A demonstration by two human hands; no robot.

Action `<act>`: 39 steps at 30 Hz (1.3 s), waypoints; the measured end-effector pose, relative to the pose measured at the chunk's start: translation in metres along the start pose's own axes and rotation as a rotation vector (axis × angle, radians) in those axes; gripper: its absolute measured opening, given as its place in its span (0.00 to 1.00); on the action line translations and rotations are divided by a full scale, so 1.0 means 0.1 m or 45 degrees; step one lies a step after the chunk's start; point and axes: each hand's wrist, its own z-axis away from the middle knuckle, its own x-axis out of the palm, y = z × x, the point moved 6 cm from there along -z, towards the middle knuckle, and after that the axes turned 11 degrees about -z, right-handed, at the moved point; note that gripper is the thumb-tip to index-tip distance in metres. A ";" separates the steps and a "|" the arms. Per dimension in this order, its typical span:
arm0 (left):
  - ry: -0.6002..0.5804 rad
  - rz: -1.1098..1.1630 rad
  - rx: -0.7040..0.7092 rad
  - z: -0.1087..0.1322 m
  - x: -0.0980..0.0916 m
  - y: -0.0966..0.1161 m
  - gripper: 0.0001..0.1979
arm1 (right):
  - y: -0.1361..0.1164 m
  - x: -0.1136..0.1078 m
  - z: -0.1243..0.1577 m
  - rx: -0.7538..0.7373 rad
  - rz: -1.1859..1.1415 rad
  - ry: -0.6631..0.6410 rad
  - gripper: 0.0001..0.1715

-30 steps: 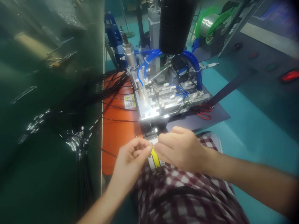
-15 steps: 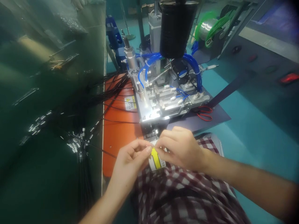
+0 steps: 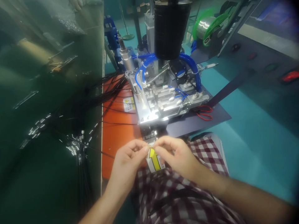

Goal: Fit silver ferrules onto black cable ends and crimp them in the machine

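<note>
My left hand (image 3: pixel 127 161) and my right hand (image 3: pixel 177 155) meet fingertip to fingertip just below the front of a small metal machine (image 3: pixel 163 99). Both are pinched on a thin black cable (image 3: pixel 93 146) that runs off to the left; the tiny part at its end is too small to make out. Behind the fingertips sits a white label with a yellow arrow (image 3: pixel 154 160). My lap in a checked cloth (image 3: pixel 177 193) lies under the hands.
A bundle of black cables with metal ends (image 3: pixel 77 137) lies left on a dark green surface. The machine stands on an orange mat (image 3: pixel 116 133), with blue hoses (image 3: pixel 191 65), a black cylinder (image 3: pixel 169 28), red-handled scissors (image 3: pixel 204 112) and a green solder spool (image 3: pixel 205 26).
My right hand has drawn back toward me and to the left, uncovering the yellow arrow label. The left hand has stayed in its pinch at the same spot.
</note>
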 end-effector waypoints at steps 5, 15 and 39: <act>0.007 -0.058 0.027 -0.02 0.00 -0.02 0.12 | 0.02 0.03 0.01 0.012 -0.107 0.121 0.03; 0.033 -0.226 0.075 0.01 -0.02 -0.03 0.11 | 0.04 0.03 0.02 0.058 -0.220 0.213 0.03; 0.029 -0.002 0.009 -0.01 0.02 0.01 0.10 | -0.01 0.05 -0.03 0.021 -0.176 0.161 0.02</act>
